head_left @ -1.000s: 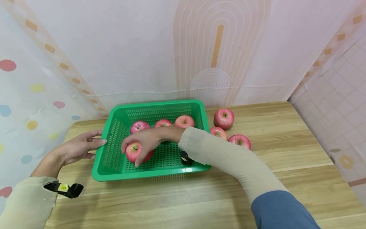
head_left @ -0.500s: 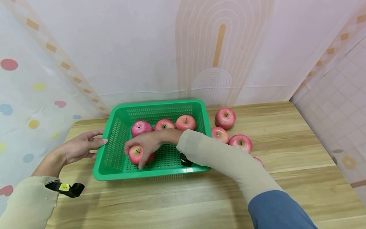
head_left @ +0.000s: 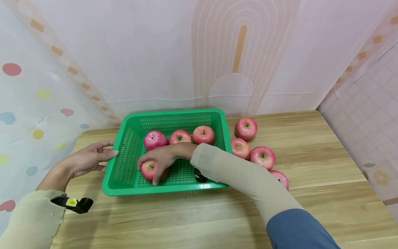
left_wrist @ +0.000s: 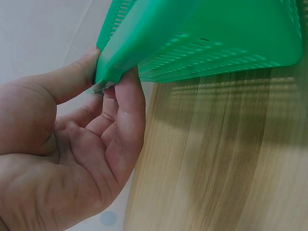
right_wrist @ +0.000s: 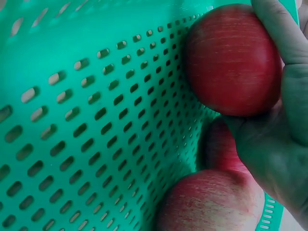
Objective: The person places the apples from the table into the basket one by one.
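Observation:
My left hand [head_left: 90, 159] pinches the left rim of a green plastic basket [head_left: 168, 189]; in the left wrist view the thumb [left_wrist: 79, 77] lies over the rim with curled fingers beneath it. Inside the basket, my right hand [head_left: 161, 157] grips a red apple [head_left: 149, 169] near the front left corner, fingers and thumb round its sides. The right wrist view shows this held apple [right_wrist: 233, 60] close to the perforated basket floor. Behind the hand, three more apples sit in a row: a darker one [head_left: 155, 140], a middle one [head_left: 180, 136] and a right one [head_left: 203, 134].
Right of the basket, several apples lie on the wooden table [head_left: 311, 148]: a back one [head_left: 246, 128], a paler one [head_left: 239, 148], another [head_left: 262, 157] and one partly behind the right sleeve [head_left: 280, 178]. A patterned wall covering [head_left: 149, 52] rises behind the table.
My right hand has lowered slightly toward the basket's front with the apple. The right forearm has shifted a little, uncovering an apple at the right. My left hand keeps hold of the rim.

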### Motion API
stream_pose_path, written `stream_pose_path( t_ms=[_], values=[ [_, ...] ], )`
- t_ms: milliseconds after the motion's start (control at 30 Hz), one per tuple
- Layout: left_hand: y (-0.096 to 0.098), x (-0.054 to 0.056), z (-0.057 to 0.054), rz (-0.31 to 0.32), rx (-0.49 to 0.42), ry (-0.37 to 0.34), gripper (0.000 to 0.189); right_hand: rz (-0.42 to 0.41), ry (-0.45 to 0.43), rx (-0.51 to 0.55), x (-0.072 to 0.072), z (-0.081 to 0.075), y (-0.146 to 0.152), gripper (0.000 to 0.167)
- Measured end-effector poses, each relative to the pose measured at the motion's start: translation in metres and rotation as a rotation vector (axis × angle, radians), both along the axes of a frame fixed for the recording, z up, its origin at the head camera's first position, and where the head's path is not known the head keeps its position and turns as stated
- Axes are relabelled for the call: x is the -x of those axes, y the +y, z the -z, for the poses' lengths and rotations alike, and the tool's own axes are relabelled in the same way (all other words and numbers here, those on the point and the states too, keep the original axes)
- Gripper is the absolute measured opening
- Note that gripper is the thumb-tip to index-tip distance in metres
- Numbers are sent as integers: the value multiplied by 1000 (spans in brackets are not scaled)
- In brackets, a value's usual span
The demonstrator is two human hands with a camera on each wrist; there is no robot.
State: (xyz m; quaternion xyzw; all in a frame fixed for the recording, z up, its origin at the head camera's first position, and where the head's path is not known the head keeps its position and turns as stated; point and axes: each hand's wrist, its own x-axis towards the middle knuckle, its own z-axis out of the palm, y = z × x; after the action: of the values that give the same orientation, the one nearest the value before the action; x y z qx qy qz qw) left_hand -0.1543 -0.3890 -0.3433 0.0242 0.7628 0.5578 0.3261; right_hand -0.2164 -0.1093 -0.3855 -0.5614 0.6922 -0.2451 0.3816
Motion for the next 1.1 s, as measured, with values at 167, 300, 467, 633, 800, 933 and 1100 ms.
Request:
stream_pose_path(
  t_ms=[167,300,467,633,800,933,1100],
  values=[
    [0,1,-1,-4,5,2,26,-24,59,-12,1,-4,0,70],
    [0,1,-1,-4,9,2,26,-47,96,-32,2,-6,-1,75],
    [0,1,0,1,9,4,25,-68,108,-54,1,-8,-2,81],
    [1,0,0,6,10,3,25,-70,124,-72,0,-10,-2,84],
    [1,0,0,17,13,8,25,-64,150,-79,-3,-15,-2,86],
    [1,0,0,20,13,7,25,-49,172,-85,-6,-20,-3,85],
    [0,1,0,31,-6,1,25,-14,160,-80,-11,-29,-3,81]
  ],
)
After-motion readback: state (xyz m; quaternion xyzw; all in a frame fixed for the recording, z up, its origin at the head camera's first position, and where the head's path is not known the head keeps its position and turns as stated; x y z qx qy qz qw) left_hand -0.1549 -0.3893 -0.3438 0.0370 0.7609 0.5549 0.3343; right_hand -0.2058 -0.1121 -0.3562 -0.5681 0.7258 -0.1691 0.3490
